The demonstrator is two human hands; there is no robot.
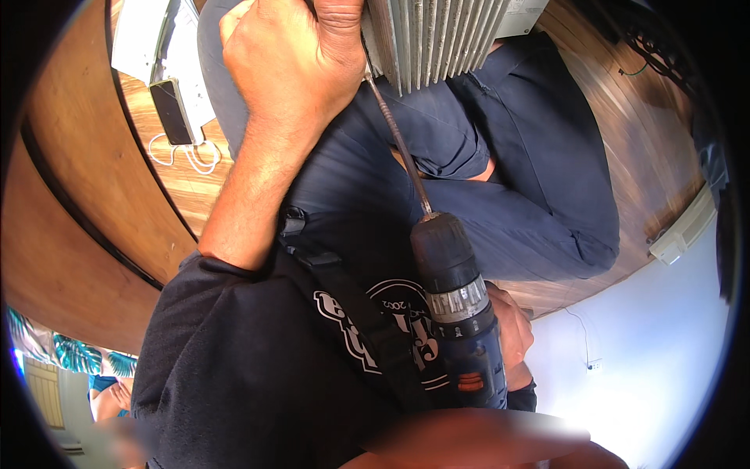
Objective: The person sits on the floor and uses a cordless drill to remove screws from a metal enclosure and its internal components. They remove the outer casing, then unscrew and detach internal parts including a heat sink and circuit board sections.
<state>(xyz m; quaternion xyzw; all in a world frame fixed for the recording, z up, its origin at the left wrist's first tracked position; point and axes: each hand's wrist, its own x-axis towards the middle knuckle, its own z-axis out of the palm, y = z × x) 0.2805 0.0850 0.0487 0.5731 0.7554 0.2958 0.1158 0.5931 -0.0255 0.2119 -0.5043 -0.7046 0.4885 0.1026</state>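
A: Where's the left hand (pixel 293 66)?

B: Around 11 o'clock, near the top edge. Fingers curled shut, clamped on the near edge of a grey finned metal unit (pixel 437 39) that fills 12 o'clock. The fingertips go over its far side, so I can't tell how far they wrap.

A: And the drill?

B: Dark blue cordless drill (pixel 461 320) sits at about 5 o'clock from centre, chuck pointing up toward 11. A long bit shaft (pixel 398 141) runs from the chuck up to the lower left corner of the finned unit. Its tip meets the metal just beside the left hand's knuckles, on their 4 o'clock side.

A: Right hand (pixel 512 336)?

B: Wrapped round the drill's grip at 5 o'clock, mostly hidden behind the drill body. It is closed on the handle; trigger finger can't be seen.

A: What's around?

B: Dark blue trousers (pixel 531 180) under the unit, legs folded on a wooden floor (pixel 641 133). Black printed shirt (pixel 258 375) in the foreground. At 10 o'clock a white box (pixel 144 35) with a dark phone-like device (pixel 172 113) and a white cable (pixel 187 156) lying on the floor.
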